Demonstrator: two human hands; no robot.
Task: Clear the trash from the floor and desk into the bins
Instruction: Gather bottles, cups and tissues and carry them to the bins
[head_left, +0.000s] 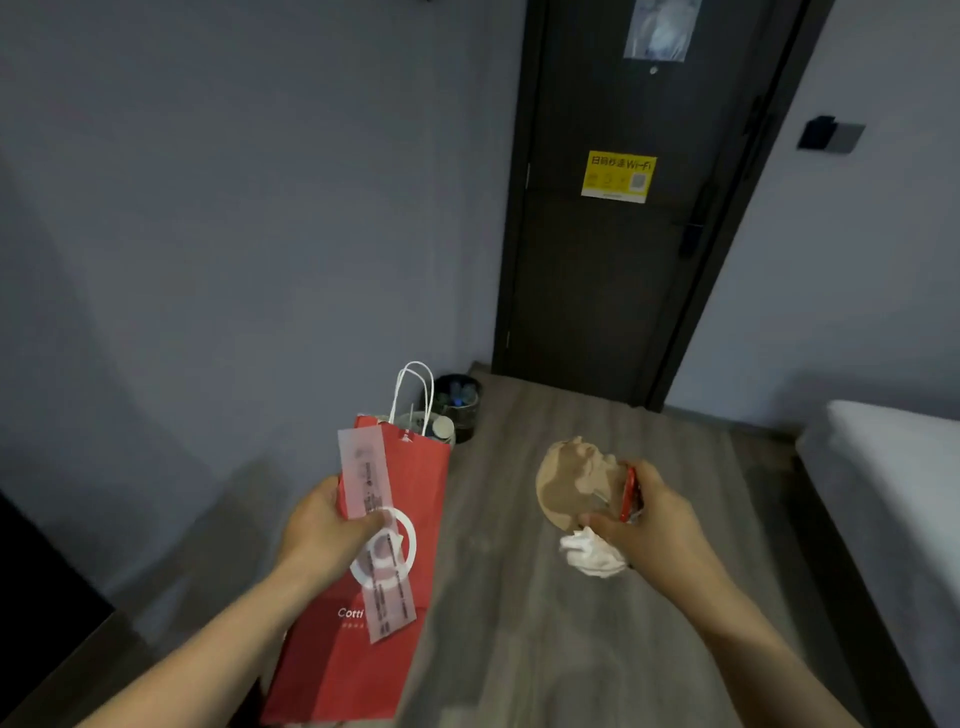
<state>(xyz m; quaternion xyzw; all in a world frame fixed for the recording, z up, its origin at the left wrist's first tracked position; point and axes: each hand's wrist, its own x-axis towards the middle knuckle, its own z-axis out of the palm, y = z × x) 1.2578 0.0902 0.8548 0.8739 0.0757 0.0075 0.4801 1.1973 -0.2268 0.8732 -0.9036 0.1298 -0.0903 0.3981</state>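
My left hand (324, 530) grips a flat red paper bag (363, 654) with white handles, and its thumb pins a long white receipt (376, 535) to the bag's front. My right hand (641, 519) holds a bundle of trash: a crumpled brown paper bag (571, 483), a small red wrapper (629, 493) and a crumpled white tissue (589, 553). Two bins stand on the floor by the wall ahead: a black one (460, 402) with bottles inside, and a lighter one (441, 428) partly hidden behind the red bag.
A dark door (623, 260) with a yellow Wi-Fi sticker closes the far end. A bed with a white mattress (898, 493) runs along the right. Dark furniture (36, 597) fills the left lower corner. Wood floor (545, 623) stretches between.
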